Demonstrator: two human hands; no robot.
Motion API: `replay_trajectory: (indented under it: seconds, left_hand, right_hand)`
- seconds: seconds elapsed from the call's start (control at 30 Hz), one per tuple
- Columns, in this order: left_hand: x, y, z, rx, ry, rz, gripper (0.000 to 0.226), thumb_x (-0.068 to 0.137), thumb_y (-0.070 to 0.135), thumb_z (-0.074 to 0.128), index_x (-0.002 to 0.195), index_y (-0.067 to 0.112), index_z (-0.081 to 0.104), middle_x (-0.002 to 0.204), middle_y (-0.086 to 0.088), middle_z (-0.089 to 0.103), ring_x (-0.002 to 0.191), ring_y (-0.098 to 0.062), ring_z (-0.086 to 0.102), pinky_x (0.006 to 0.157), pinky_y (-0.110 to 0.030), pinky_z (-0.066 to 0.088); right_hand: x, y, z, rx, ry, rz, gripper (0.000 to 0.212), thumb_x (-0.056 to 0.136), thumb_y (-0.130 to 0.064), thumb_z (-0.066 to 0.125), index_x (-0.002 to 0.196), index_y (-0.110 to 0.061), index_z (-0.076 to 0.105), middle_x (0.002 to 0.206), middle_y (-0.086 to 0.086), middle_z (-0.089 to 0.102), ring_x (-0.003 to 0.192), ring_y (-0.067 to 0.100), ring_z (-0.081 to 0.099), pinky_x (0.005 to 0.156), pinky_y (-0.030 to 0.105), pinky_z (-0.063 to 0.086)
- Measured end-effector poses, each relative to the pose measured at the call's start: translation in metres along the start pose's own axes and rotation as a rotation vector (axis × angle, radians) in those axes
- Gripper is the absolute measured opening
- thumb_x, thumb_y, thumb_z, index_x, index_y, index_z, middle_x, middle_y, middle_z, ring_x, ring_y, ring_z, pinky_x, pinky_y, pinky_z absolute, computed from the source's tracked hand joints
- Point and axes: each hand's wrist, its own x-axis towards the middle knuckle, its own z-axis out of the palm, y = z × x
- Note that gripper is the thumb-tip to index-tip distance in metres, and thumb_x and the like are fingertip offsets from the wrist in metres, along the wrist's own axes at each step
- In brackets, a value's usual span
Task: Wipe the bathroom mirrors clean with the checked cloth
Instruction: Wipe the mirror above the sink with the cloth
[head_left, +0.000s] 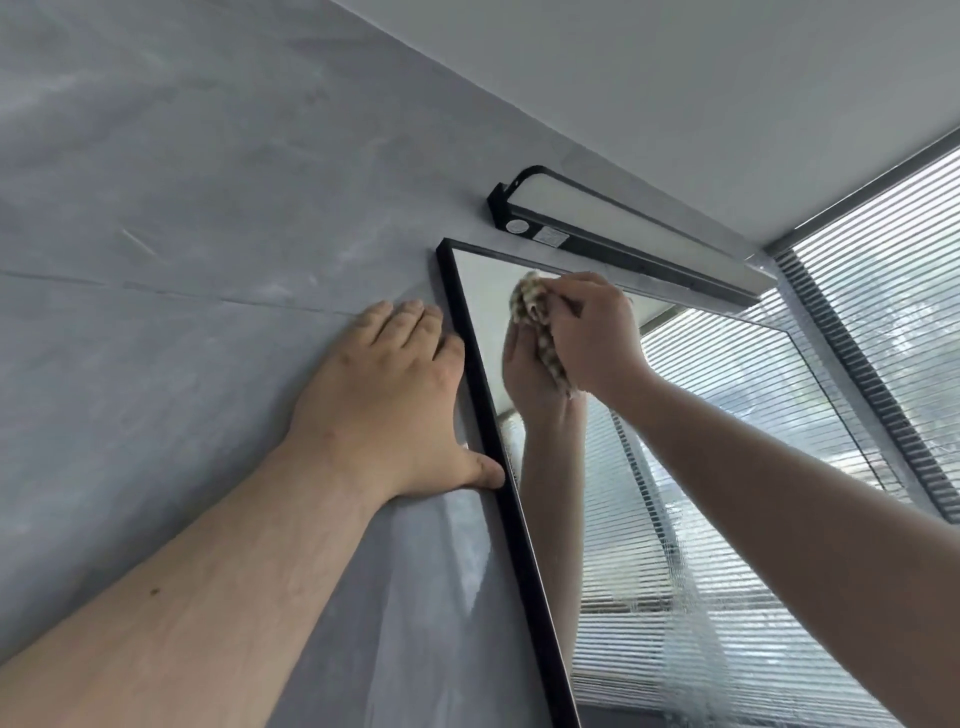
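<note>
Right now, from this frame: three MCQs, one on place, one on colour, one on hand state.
1. Where is the checked cloth on the mirror?
A. bottom edge
B. near the top left corner
C. off the glass

2. What colour is the mirror frame?
A. black
B. white
C. gold

3. What is the left hand doing?
A. gripping the cloth
B. clenched in a fist
C. resting flat on the grey wall

Answers: B, the right hand presses it just under the wall lamp; A, dark border; C, fingers straight, thumb at the frame.
</note>
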Motion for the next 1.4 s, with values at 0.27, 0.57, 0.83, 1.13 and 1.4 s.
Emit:
replay_trajectory:
  seconds: [0.27,0.57,0.83,1.13,1.4]
  left_hand:
    - [0.0,0.001,0.0,0.002,-0.021,-0.006,0.129,0.062,0.098,0.037,0.157,0.015,0.009,0.167,-0.011,0.001,0.154,-0.024,-0.004,0.124,-0.042,-0.006]
    - [0.001,0.001,0.003,0.045,-0.035,0.0,0.129,0.064,0.098,0.032,0.157,0.012,0.007,0.166,-0.013,0.001,0.153,-0.026,-0.005,0.124,-0.044,-0.004]
    - [0.0,0.0,0.003,0.039,-0.043,0.001,0.128,0.064,0.097,0.033,0.157,0.012,0.006,0.166,-0.012,0.0,0.153,-0.026,-0.005,0.124,-0.044,-0.005]
    - [0.001,0.001,0.002,0.047,-0.04,0.007,0.128,0.065,0.097,0.035,0.157,0.013,0.009,0.166,-0.013,0.003,0.153,-0.027,-0.002,0.124,-0.045,-0.003]
    - [0.0,0.001,0.0,0.043,-0.034,0.016,0.127,0.067,0.095,0.04,0.157,0.009,0.012,0.165,-0.016,0.007,0.153,-0.028,0.001,0.124,-0.046,0.0]
  right_hand:
    - [-0.005,0.107,-0.04,-0.191,0.118,0.42,0.03,0.085,-0.007,0.052,0.098,-0.014,0.078,0.091,0.014,0.073,0.09,0.032,0.064,0.074,0.031,0.046]
    - [0.036,0.104,-0.039,-0.07,-0.039,0.439,0.043,0.089,0.003,0.044,0.114,-0.018,0.072,0.1,0.002,0.065,0.095,0.019,0.057,0.072,0.023,0.039]
    - [0.033,0.097,-0.036,0.277,-0.195,0.488,0.045,0.097,-0.004,0.046,0.136,-0.021,0.059,0.125,0.011,0.062,0.114,0.026,0.058,0.095,0.029,0.048]
    - [-0.01,0.008,-0.018,0.044,-0.466,0.033,0.055,0.098,-0.049,0.038,0.152,-0.038,0.034,0.159,-0.021,0.026,0.145,0.01,0.027,0.12,0.039,0.021]
    - [0.027,0.092,-0.032,0.15,-0.261,0.435,0.043,0.091,-0.063,0.037,0.105,-0.033,0.064,0.109,0.001,0.064,0.103,0.019,0.056,0.096,0.036,0.04]
